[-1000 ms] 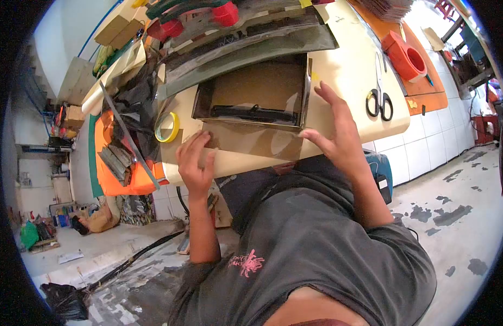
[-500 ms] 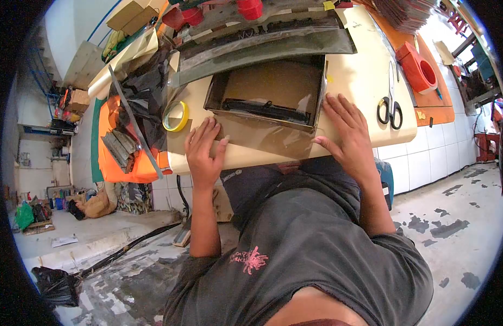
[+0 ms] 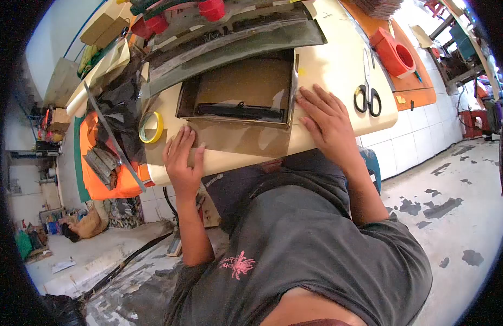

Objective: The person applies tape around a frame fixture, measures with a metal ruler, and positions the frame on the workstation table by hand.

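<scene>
A shallow dark-edged box (image 3: 240, 81) with a brown inside lies on the cream table (image 3: 338, 81), a long black object (image 3: 238, 111) along its near side. Thin transparent film (image 3: 235, 139) covers the box and spreads toward the table's front edge. My left hand (image 3: 182, 160) rests with fingers apart on the film's near left part. Flat beside the box's right side lies my right hand (image 3: 327, 119), thumb and fingers spread, holding nothing. Just left of the box is a yellow tape roll (image 3: 151, 127).
Black-handled scissors (image 3: 367, 98) lie right of my right hand. Beyond them stands a red tape dispenser (image 3: 392, 53). Dark sheets (image 3: 235, 51) overlap the box's far side. A long metal strip (image 3: 113, 136) is at the left. A person (image 3: 88, 224) is on the floor at far left.
My right hand has come down from above the film's right corner and moved up along the box's right side, fingers flatter. My left hand stays near the film's left part. The whole view has shifted.
</scene>
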The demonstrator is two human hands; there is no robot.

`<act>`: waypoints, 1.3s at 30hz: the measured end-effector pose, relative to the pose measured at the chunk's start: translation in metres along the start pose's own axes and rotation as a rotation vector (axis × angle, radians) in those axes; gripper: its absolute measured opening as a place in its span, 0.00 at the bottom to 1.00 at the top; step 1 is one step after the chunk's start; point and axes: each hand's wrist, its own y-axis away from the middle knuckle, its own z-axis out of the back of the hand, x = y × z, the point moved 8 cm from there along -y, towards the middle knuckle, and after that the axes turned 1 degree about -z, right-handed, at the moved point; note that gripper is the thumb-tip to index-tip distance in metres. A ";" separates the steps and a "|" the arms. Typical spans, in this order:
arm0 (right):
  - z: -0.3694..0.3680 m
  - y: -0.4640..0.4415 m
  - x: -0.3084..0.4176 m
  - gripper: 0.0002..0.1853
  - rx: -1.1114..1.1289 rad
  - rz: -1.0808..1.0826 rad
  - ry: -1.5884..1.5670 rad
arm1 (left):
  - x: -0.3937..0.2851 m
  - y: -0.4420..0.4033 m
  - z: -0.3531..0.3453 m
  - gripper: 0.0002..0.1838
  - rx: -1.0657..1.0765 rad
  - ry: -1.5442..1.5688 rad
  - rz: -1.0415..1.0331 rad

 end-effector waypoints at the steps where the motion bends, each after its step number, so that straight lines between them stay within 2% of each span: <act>1: 0.000 0.000 0.000 0.24 0.000 -0.005 0.004 | -0.002 0.000 -0.001 0.19 0.002 0.005 -0.003; 7: 0.006 0.000 0.000 0.23 -0.055 -0.030 -0.051 | -0.026 0.014 -0.003 0.17 0.018 0.048 -0.055; 9: 0.006 -0.002 0.001 0.23 -0.068 -0.022 -0.028 | -0.043 0.016 -0.010 0.17 0.064 0.095 -0.166; 16: 0.005 -0.002 0.001 0.22 -0.105 -0.012 -0.004 | -0.065 0.015 -0.018 0.25 0.085 0.131 -0.217; 21: 0.009 0.007 -0.011 0.19 -0.250 -0.083 -0.190 | -0.072 0.010 -0.019 0.25 0.113 0.124 -0.258; 24: 0.013 0.006 -0.005 0.17 -0.223 -0.048 -0.200 | -0.078 0.006 -0.021 0.23 0.122 0.143 -0.270; 31: 0.020 -0.003 0.005 0.17 -0.195 -0.005 -0.149 | -0.081 0.003 -0.023 0.21 0.129 0.137 -0.295; 39: 0.016 -0.037 -0.020 0.17 -0.234 -0.041 -0.034 | -0.081 0.002 -0.023 0.20 0.108 0.144 -0.295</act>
